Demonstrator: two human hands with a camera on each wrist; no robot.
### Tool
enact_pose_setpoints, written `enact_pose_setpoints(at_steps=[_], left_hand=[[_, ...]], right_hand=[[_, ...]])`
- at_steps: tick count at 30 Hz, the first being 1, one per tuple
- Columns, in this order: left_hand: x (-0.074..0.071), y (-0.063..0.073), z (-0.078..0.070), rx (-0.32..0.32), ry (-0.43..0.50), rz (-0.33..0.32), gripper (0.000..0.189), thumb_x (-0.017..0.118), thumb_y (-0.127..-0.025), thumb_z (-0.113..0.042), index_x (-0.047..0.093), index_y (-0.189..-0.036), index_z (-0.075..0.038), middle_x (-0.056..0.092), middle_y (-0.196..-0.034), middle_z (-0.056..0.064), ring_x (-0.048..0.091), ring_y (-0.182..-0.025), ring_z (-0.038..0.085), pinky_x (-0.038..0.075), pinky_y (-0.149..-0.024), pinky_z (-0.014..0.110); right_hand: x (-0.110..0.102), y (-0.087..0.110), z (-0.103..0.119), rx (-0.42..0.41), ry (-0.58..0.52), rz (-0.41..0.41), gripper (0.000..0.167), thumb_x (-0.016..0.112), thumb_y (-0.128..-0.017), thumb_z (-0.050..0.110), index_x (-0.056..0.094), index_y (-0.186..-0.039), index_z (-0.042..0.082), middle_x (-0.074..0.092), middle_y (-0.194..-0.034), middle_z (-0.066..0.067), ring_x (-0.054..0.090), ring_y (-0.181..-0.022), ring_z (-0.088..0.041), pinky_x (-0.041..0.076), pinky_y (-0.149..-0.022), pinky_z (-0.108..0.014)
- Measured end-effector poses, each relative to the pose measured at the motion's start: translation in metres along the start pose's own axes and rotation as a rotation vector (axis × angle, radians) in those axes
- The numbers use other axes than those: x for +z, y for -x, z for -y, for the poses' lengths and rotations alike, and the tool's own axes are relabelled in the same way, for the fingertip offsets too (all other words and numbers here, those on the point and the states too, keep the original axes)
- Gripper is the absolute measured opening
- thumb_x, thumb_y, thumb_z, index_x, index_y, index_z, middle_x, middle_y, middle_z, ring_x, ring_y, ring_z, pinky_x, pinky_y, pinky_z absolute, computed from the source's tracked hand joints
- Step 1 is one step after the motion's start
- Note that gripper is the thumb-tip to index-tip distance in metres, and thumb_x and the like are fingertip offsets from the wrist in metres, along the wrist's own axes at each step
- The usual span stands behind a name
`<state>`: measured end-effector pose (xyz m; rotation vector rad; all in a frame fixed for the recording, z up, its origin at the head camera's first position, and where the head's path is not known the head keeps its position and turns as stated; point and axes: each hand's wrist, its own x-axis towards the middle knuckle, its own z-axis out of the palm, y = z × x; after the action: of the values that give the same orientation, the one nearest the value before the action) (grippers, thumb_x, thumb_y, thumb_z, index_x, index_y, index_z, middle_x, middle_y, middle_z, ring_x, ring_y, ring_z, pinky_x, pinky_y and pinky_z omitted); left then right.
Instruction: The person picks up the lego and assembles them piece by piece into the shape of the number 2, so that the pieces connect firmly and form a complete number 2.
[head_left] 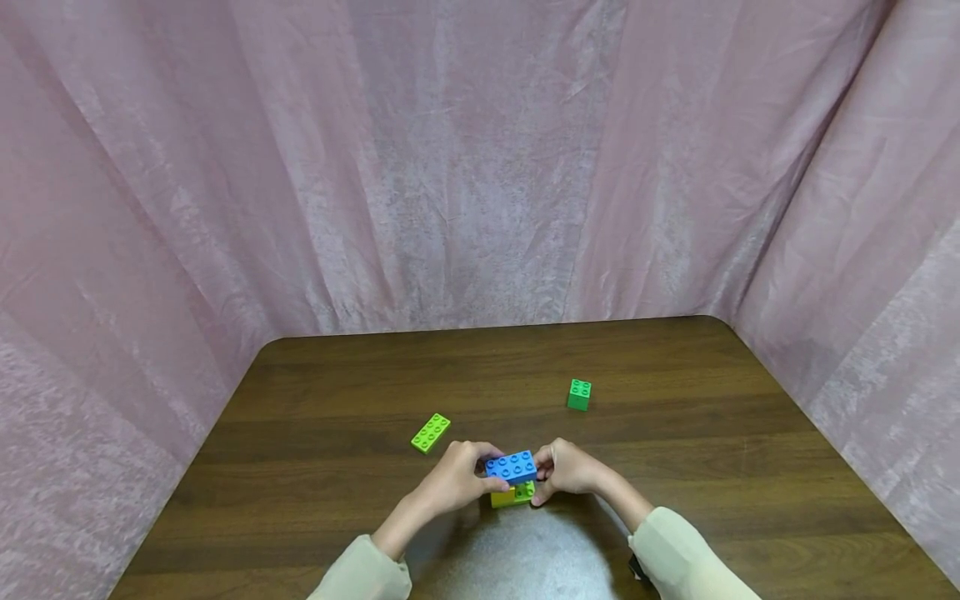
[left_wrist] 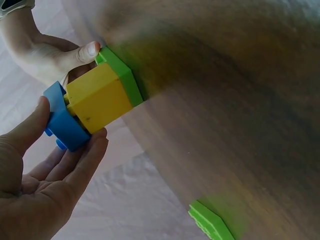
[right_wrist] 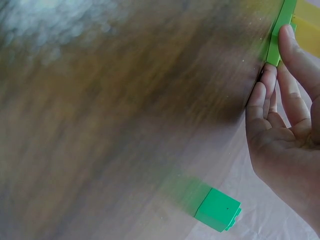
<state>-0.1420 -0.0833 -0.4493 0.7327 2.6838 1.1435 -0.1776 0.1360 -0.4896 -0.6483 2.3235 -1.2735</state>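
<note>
Between thumb and fingers my left hand [head_left: 457, 479] grips a blue eight-stud building brick [head_left: 512, 467]. It lies over a yellow brick [left_wrist: 100, 97], slightly tilted, with some yellow studs showing in the gap in the left wrist view. The yellow brick sits on one end of a lime green plate [head_left: 517, 497], which rests on the table. My right hand [head_left: 567, 468] pinches the other end of that plate; its thumb [right_wrist: 290, 40] lies against the plate in the right wrist view.
On the wooden table [head_left: 337, 400], a second lime green plate [head_left: 431, 433] lies beyond my left hand. A green four-stud brick [head_left: 579, 394] stands farther back on the right. Pink curtains [head_left: 480, 167] hang behind the table and at its sides.
</note>
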Motion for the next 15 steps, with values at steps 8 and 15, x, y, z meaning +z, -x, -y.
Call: enact_pose_setpoints(at_steps=[8, 15], left_hand=[[0.0006, 0.0005, 0.0014, 0.013, 0.006, -0.003, 0.034, 0.079, -0.080, -0.014, 0.071, -0.107, 0.006, 0.074, -0.097, 0.016, 0.061, -0.078, 0.009, 0.049, -0.066, 0.018], [0.0007, 0.0018, 0.0016, 0.013, 0.063, -0.013, 0.036, 0.080, -0.078, -0.008, 0.070, -0.108, 0.008, 0.074, -0.096, 0.020, 0.068, -0.078, 0.015, 0.051, -0.062, 0.017]], right_hand=[[-0.0009, -0.0003, -0.0003, 0.004, -0.007, 0.005, 0.024, 0.085, -0.065, -0.002, 0.071, -0.083, -0.006, 0.057, -0.068, 0.005, 0.049, -0.067, -0.006, 0.042, -0.059, -0.016], [-0.0008, 0.0002, 0.0001, 0.013, -0.035, 0.008, 0.022, 0.084, -0.065, -0.004, 0.070, -0.082, -0.006, 0.057, -0.068, 0.005, 0.048, -0.066, -0.006, 0.041, -0.057, -0.016]])
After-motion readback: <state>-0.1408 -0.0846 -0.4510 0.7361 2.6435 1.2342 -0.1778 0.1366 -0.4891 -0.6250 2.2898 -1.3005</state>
